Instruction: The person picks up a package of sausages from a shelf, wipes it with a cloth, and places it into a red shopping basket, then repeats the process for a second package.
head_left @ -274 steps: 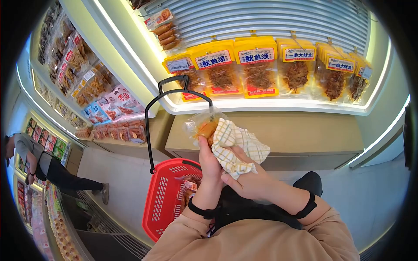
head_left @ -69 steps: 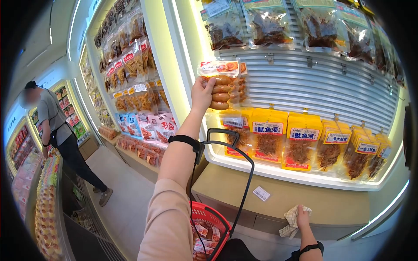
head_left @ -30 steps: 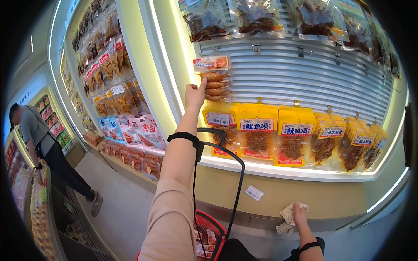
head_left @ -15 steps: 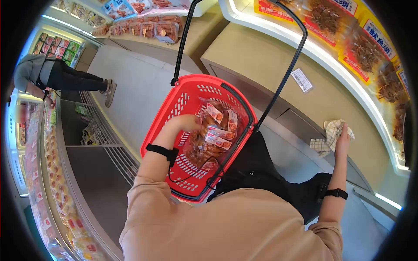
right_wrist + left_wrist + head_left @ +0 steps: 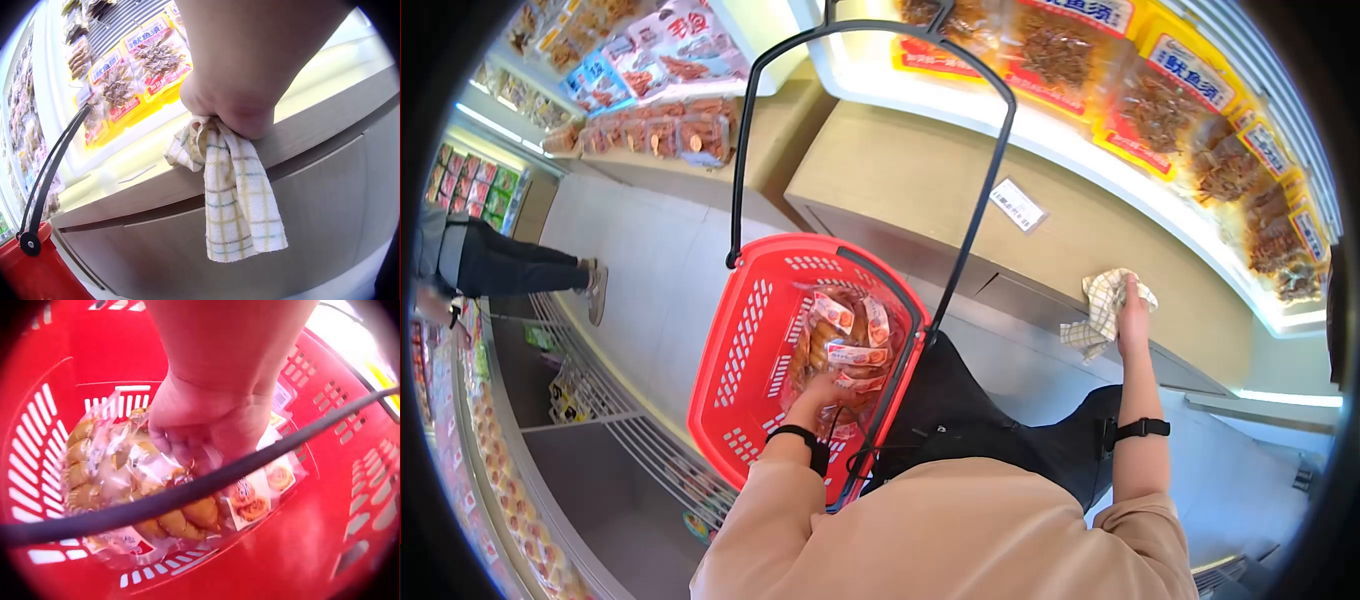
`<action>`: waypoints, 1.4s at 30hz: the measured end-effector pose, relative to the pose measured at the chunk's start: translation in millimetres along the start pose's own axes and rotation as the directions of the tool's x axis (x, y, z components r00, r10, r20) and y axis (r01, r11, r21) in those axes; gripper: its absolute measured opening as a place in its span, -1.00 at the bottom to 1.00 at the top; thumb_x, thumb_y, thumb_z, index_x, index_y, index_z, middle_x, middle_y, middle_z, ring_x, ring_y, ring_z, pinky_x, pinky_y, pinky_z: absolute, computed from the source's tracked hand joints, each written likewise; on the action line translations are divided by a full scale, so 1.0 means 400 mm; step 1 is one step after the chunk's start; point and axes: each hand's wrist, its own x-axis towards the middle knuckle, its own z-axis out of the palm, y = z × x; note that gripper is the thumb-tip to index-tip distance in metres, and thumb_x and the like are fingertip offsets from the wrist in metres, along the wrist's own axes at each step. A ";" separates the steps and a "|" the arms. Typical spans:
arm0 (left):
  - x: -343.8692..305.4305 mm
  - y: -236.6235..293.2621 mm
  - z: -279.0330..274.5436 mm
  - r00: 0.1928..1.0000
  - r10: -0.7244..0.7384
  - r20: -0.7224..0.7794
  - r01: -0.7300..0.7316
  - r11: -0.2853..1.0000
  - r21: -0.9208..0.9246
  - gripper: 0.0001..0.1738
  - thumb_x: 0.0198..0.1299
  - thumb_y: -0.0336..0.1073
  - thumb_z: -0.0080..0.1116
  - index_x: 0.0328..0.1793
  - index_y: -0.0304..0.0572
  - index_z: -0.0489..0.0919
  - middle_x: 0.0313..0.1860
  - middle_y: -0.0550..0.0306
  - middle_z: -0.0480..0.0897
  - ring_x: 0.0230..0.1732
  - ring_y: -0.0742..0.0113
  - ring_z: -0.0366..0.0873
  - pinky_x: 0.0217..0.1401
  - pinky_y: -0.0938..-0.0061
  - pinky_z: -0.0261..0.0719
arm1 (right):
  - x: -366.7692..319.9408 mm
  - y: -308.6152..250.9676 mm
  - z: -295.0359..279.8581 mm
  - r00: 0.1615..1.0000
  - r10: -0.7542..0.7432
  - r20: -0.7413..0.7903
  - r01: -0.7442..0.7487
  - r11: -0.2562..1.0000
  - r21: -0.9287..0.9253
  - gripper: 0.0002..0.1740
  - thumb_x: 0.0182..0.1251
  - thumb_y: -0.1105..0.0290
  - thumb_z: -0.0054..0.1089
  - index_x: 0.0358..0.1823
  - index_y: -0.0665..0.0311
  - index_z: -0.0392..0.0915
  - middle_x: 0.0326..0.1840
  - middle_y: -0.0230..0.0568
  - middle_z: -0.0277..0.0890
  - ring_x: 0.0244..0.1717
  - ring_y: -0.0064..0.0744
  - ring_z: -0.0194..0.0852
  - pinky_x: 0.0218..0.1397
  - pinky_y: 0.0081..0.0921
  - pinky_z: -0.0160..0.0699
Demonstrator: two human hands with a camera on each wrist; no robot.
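Your left hand (image 5: 206, 425) grips a crinkly clear sausage packet (image 5: 125, 481), its long axis lying along the red slotted plastic basket (image 5: 740, 340). Your right hand (image 5: 240, 94) clutches a checked cloth (image 5: 240, 200).

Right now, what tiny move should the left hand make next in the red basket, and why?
Probably lift one sausage packet straight up. The left hand is down in the red basket with fingers curled round it, and the right hand holds a checked cloth on the counter.
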 end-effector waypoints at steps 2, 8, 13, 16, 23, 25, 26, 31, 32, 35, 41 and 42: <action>0.031 -0.085 -0.006 0.981 0.128 0.145 -0.138 0.989 0.061 -0.39 -0.13 -0.20 0.54 0.12 -0.21 0.64 -0.09 0.09 0.73 -0.06 0.29 0.64 0.03 0.35 0.57 | -0.011 -0.010 0.006 0.998 0.012 0.067 -0.025 0.981 0.191 -0.27 0.42 -0.14 0.04 0.09 0.56 0.45 -0.10 -0.10 0.59 -0.06 -0.37 0.53 -0.02 -0.41 0.52; -0.002 -0.104 -0.024 0.996 0.017 0.088 -0.018 1.000 0.014 -0.73 0.11 -0.41 0.33 -0.04 -0.25 0.67 -0.22 0.09 0.71 -0.19 0.31 0.63 -0.10 0.41 0.58 | -0.069 -0.075 0.007 0.985 0.007 0.172 -0.067 0.936 0.346 -0.33 0.44 -0.08 0.04 0.10 0.54 0.47 0.00 -0.11 0.60 -0.09 -0.42 0.59 -0.03 -0.48 0.56; -0.220 0.194 -0.143 0.977 0.212 -0.013 -0.211 0.962 -0.176 -0.90 0.26 -0.43 0.16 -0.14 -0.26 0.60 -0.49 0.23 0.59 -0.44 0.46 0.52 -0.30 0.52 0.50 | -0.073 -0.084 -0.012 0.970 0.002 0.243 -0.116 0.881 0.458 -0.39 0.44 -0.04 0.06 0.06 0.50 0.52 -0.04 -0.15 0.62 -0.06 -0.41 0.60 -0.01 -0.47 0.56; -0.413 0.410 -0.189 0.884 0.411 -0.223 -0.446 0.884 -0.138 -0.92 0.33 -0.40 0.08 -0.16 -0.24 0.55 -0.32 0.23 0.59 -0.36 0.50 0.46 -0.26 0.58 0.43 | -0.125 -0.139 -0.018 0.962 -0.001 0.273 -0.137 0.864 0.485 -0.44 0.43 0.02 0.11 0.10 0.47 0.51 -0.01 -0.19 0.62 -0.03 -0.44 0.59 0.01 -0.47 0.55; -0.702 0.820 -0.122 0.650 0.655 -0.384 -0.724 0.383 -0.573 -0.80 0.44 -0.31 -0.05 0.07 -0.19 0.50 0.01 0.23 0.57 -0.09 0.50 0.48 -0.02 0.51 0.46 | -0.401 -0.376 0.039 0.737 -0.328 0.591 0.019 0.884 0.466 -0.49 0.46 0.10 0.12 0.19 0.39 0.49 0.08 -0.24 0.58 0.06 -0.49 0.52 0.12 -0.48 0.50; -0.669 0.894 -0.054 0.611 0.716 -0.338 -0.701 0.292 -0.650 -0.77 0.46 -0.28 -0.07 0.10 -0.20 0.48 0.07 0.17 0.58 -0.02 0.45 0.53 0.07 0.43 0.51 | -0.471 -0.430 0.024 0.583 -0.403 0.706 0.037 0.881 0.472 -0.47 0.49 0.18 0.07 0.34 0.37 0.33 0.24 -0.20 0.46 0.20 -0.42 0.44 0.26 -0.41 0.43; -0.687 0.948 -0.001 0.610 0.735 -0.296 -0.669 0.277 -0.690 -0.75 0.46 -0.26 -0.07 0.13 -0.20 0.47 0.10 0.15 0.58 0.05 0.41 0.53 0.15 0.38 0.50 | -0.494 -0.441 0.016 0.511 -0.430 0.745 0.048 0.879 0.475 -0.43 0.50 0.22 0.05 0.41 0.36 0.25 0.32 -0.19 0.40 0.28 -0.38 0.40 0.33 -0.38 0.39; -0.648 1.029 0.189 0.519 0.852 -0.077 -0.556 0.267 -0.787 -0.47 0.38 -0.12 0.12 0.37 -0.19 0.32 0.34 0.04 0.44 0.38 0.22 0.39 0.42 0.25 0.35 | -0.577 -0.461 -0.035 0.593 -0.579 0.560 0.085 0.737 0.671 -0.37 0.32 0.45 0.28 0.37 0.38 0.25 0.30 -0.22 0.42 0.28 -0.42 0.38 0.34 -0.37 0.38; -0.642 1.037 0.203 0.492 0.870 -0.038 -0.528 0.264 -0.807 -0.36 0.36 -0.08 0.13 0.44 -0.21 0.24 0.39 0.01 0.39 0.40 0.14 0.37 0.44 0.20 0.33 | -0.580 -0.452 -0.047 0.645 -0.540 0.541 0.028 0.724 0.690 -0.37 0.29 0.48 0.32 0.35 0.38 0.27 0.27 -0.24 0.44 0.23 -0.44 0.41 0.31 -0.39 0.41; -0.599 1.046 0.229 0.371 0.925 0.086 -0.469 0.266 -0.842 -0.30 0.37 -0.08 0.09 0.50 -0.25 0.16 0.44 -0.05 0.34 0.43 0.03 0.34 0.45 0.11 0.32 | -0.578 -0.442 -0.083 0.608 -0.544 0.577 0.010 0.733 0.680 -0.30 0.21 0.60 0.32 0.38 0.34 0.23 0.33 -0.21 0.37 0.33 -0.41 0.32 0.38 -0.33 0.34; -0.611 1.080 0.260 0.517 0.846 0.128 -0.290 0.313 -0.904 -0.48 0.48 -0.22 -0.13 0.47 -0.30 0.21 0.40 -0.06 0.37 0.41 0.09 0.35 0.45 0.16 0.32 | -0.510 -0.375 -0.118 0.756 -0.580 0.303 0.314 0.727 0.610 -0.54 0.44 0.36 0.09 0.30 0.40 0.34 0.26 -0.18 0.42 0.27 -0.39 0.37 0.31 -0.40 0.36; -0.611 1.081 0.265 0.525 0.844 0.110 -0.289 0.298 -0.910 -0.50 0.50 -0.24 -0.17 0.47 -0.31 0.21 0.41 -0.07 0.36 0.40 0.08 0.36 0.45 0.15 0.33 | -0.503 -0.371 -0.129 0.784 -0.581 0.220 0.355 0.710 0.608 -0.55 0.48 0.33 0.03 0.29 0.41 0.35 0.26 -0.17 0.42 0.27 -0.37 0.38 0.31 -0.40 0.36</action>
